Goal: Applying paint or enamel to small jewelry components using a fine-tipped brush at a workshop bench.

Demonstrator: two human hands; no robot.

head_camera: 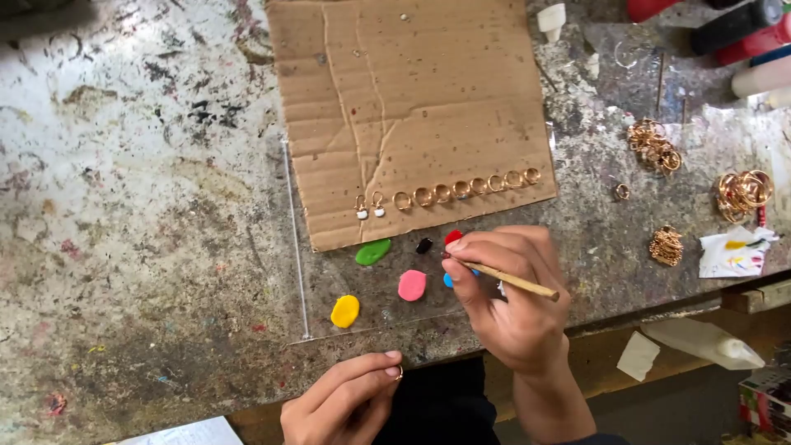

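Note:
My right hand (pixel 512 295) grips a thin wooden stick (pixel 517 282), its tip near the red paint blob (pixel 452 237) on a clear plastic sheet (pixel 321 288). Other blobs on the sheet are green (pixel 372 252), black (pixel 423 245), pink (pixel 412 285), yellow (pixel 345 311) and blue (pixel 448 280), partly hidden by my fingers. My left hand (pixel 346 400), at the table's near edge, pinches a small gold ring (pixel 399 373). A cardboard sheet (pixel 412 99) carries a row of gold rings (pixel 465 188) and two with white drops (pixel 369 206).
Piles of gold rings (pixel 655 147) (pixel 741 191) and a gold chain bundle (pixel 666 245) lie at the right on the paint-stained table (pixel 124 206). A paint-smeared paper (pixel 733 251), red and black bottles (pixel 733 29) and a white squeeze bottle (pixel 704 342) sit nearby.

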